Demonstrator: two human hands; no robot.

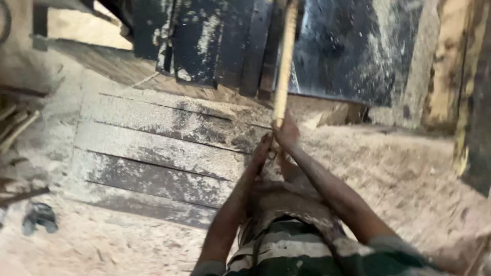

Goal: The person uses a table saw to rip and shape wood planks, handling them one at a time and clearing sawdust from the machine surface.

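Sawdust-covered planks (153,153) beneath both hands (276,140) clamped together on a wooden pole (284,61), dark machine (215,41) behind.

planks (153,148) left of stick (284,61)

Dim, warm, flat daylight falls from the upper left, where a pale patch nearly washes out, while the dark boards at top sink into shadow and the whole view is soft with motion blur (worst at the stretched, smeared edges).
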